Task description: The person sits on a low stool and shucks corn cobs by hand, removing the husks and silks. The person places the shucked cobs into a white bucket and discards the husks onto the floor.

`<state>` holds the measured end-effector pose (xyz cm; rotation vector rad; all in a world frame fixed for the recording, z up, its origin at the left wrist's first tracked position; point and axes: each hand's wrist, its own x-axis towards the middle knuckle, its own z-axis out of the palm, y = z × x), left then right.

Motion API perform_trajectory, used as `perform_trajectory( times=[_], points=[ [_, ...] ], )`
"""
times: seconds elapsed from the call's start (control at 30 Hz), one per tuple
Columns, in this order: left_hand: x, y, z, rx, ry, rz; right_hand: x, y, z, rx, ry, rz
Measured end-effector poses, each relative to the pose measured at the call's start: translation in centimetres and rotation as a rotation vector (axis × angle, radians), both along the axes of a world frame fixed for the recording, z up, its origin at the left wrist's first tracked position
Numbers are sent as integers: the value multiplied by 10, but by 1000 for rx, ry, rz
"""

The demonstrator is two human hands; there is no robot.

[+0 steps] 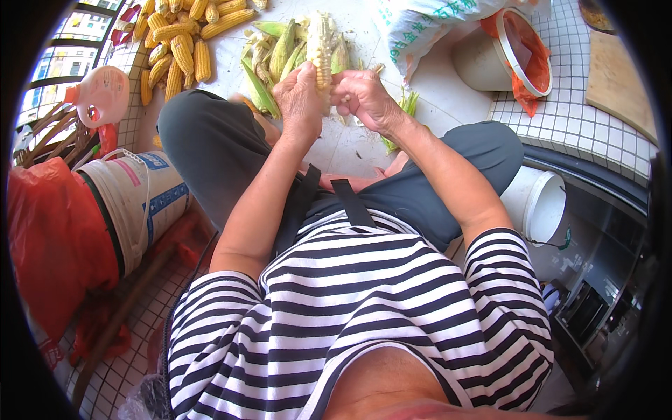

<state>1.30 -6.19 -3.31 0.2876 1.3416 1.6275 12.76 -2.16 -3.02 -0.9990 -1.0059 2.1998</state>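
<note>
An ear of corn stands nearly upright in front of me, its upper part pale and its lower part yellower. My left hand grips its lower end, with the thumb along the kernels. At the ear's lower right side, my right hand has its fingers curled in against it. Small pale bits show at those fingertips, too blurred to tell apart. Behind the ear lies a heap of green corn husks on the floor. Pieces of green husk also lie beyond my right wrist.
Yellow ears of corn are piled at the far left. A printed woven sack and a tipped bucket with a red bag lie far right. A lidded bucket stands left, a white bucket right. My bent knees flank the floor.
</note>
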Motion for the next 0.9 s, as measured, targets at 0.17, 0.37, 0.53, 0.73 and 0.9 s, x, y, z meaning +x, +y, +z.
perform_trajectory(
  times=[0.17, 0.37, 0.53, 0.73, 0.9],
  points=[
    [-1, -2, -2, 16, 59, -17, -1, 0, 3, 49, -43, 69],
    [0, -5, 1, 4, 184, -91, 0, 4, -2, 78, -42, 86],
    [0, -6, 3, -37, 41, -111, -2, -1, -7, 230, -186, 39],
    [-4, -3, 7, 15, -78, -47, 1, 5, -10, -160, 116, -32],
    [-10, -5, 6, 44, -187, -135, 5, 16, -11, -346, 194, -43]
  ],
)
